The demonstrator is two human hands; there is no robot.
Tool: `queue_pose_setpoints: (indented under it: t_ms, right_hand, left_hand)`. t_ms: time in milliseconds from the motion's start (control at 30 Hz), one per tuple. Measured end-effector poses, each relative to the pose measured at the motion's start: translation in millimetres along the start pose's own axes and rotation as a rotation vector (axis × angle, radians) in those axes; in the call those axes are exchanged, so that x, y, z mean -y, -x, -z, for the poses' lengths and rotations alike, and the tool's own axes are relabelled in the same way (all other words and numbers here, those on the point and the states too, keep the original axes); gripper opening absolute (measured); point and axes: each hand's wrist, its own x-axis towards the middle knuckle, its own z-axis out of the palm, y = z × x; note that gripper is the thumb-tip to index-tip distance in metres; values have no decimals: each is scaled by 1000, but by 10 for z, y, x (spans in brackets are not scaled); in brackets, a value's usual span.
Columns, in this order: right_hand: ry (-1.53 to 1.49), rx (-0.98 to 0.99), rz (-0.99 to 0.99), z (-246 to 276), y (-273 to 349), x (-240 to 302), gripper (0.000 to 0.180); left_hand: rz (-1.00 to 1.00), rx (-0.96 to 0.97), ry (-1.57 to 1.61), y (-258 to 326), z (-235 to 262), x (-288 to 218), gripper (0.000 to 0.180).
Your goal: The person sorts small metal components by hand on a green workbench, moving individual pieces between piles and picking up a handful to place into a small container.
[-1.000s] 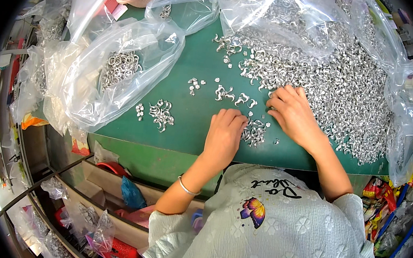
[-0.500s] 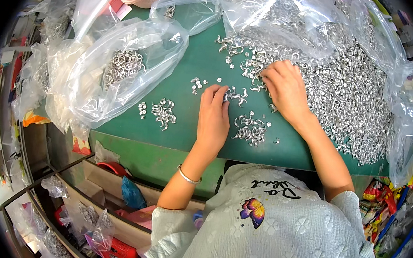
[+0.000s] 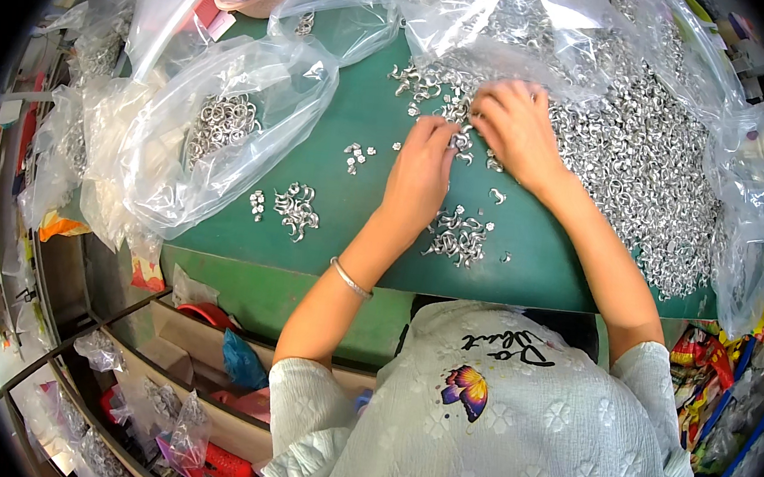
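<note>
Both hands have moved farther up the green bench since earlier. A small heap of metal parts lies nearest. Beyond, left hand and right hand, fingers curled, pinch parts at the big silver pile.

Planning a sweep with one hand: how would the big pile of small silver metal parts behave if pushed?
The pile is loose, so it would likely spread rather than slide together. The curved bits probably snag each other, as in the clump.
</note>
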Motion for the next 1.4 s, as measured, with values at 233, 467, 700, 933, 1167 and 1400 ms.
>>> queue_pose_setpoints:
  t_ms: [233,467,700,933,1167,1400]
  right_hand:
    - [-202,110,-246,416,300,-60,35]
    - [32,129,-139,241,431,-47,59]
    - [9,38,-113,103,144,-310,49]
    - [-200,-203,-293,81,93,-371,15]
    - [-145,-16,-184,358,315,44,13]
    - [-74,26,-151,249,445,85,14]
  left_hand:
    - [-26,339,-103,-28,301,-119,44]
    - [-170,193,-152,-180,81,93,24]
    - [-231,182,-264,-445,-28,-38,36]
    - [-101,189,-352,-378,-29,136,38]
    - [-114,208,-200,-285,51,-5,32]
    - [-148,123,-417,-290,88,159,20]
